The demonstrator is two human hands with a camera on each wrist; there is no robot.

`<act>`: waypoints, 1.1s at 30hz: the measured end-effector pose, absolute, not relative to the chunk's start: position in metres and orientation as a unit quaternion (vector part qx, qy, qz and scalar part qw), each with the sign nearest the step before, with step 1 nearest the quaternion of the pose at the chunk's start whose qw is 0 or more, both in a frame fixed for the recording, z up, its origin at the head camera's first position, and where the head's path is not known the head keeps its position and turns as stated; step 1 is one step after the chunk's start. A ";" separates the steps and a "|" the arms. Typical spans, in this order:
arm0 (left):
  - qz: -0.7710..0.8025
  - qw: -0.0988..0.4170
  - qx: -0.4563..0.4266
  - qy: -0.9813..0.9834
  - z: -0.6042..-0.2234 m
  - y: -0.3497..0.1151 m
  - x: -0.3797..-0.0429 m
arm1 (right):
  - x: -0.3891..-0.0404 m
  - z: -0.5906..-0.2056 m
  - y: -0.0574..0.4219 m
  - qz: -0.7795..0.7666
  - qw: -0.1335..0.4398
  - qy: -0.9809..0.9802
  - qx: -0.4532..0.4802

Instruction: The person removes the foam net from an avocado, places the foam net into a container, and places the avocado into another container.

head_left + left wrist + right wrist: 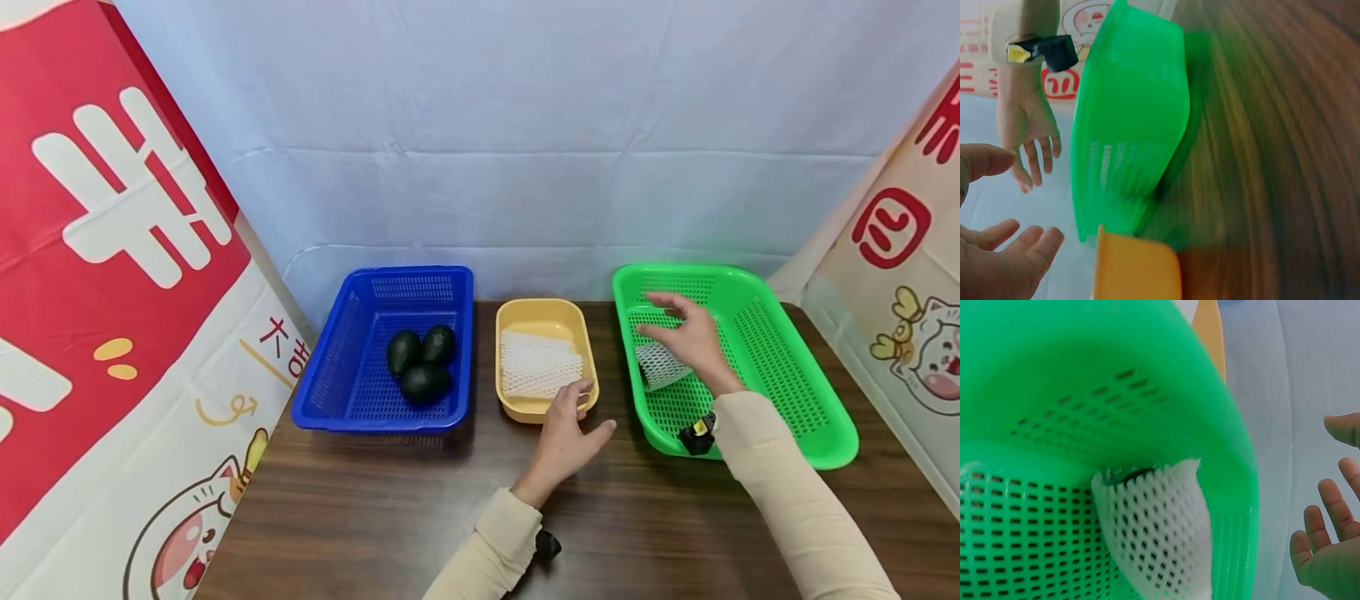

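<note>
In the green basket (806, 358) lies a dark avocado in a white foam net sleeve (1157, 528), near the basket's left wall. Above it hovers my right hand (693, 337), fingers spread and nothing held. My left hand (566, 442) is at the front right of the yellow tray (543, 310), its fingers over the rim and thumb apart; whether they touch the rim I cannot tell. Flat white foam net sleeves (540, 364) lie stacked in that tray. Several bare dark green avocados (425, 384) sit together in the blue basket (382, 423) at the left.
All three containers stand in a row on a dark wooden table (360, 508). A pale cloth (525, 200) hangs behind them. Printed banners (67, 250) flank the table on both sides. A black wrist camera (697, 435) sits by the right sleeve, over the green basket's front rim.
</note>
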State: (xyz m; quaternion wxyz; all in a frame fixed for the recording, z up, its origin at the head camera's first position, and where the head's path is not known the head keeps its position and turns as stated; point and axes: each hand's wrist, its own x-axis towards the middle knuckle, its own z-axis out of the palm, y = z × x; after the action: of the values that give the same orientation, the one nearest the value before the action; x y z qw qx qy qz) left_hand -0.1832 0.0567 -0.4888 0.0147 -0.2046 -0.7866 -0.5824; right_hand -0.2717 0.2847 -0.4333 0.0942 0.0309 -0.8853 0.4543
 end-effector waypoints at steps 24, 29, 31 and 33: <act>-0.567 -0.013 -0.208 -0.797 -0.504 0.092 -0.171 | -0.282 -0.462 0.330 0.473 0.028 -0.881 -0.010; -0.573 -0.024 -0.192 -0.796 -0.507 0.103 -0.168 | -0.284 -0.467 0.339 0.471 -0.005 -0.882 0.007; -0.576 -0.028 -0.185 -0.795 -0.508 0.107 -0.166 | -0.284 -0.469 0.344 0.468 -0.022 -0.883 0.008; -0.580 -0.034 -0.178 -0.794 -0.509 0.110 -0.164 | -0.285 -0.472 0.349 0.467 -0.038 -0.883 0.006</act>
State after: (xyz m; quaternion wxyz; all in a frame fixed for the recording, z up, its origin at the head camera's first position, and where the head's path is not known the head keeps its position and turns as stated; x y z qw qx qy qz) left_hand -0.1645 0.1103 -0.5095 -0.0345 -0.1784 -0.7944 -0.5796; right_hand -0.2850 0.3489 -0.4719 -0.0385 0.0059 -0.8835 0.4668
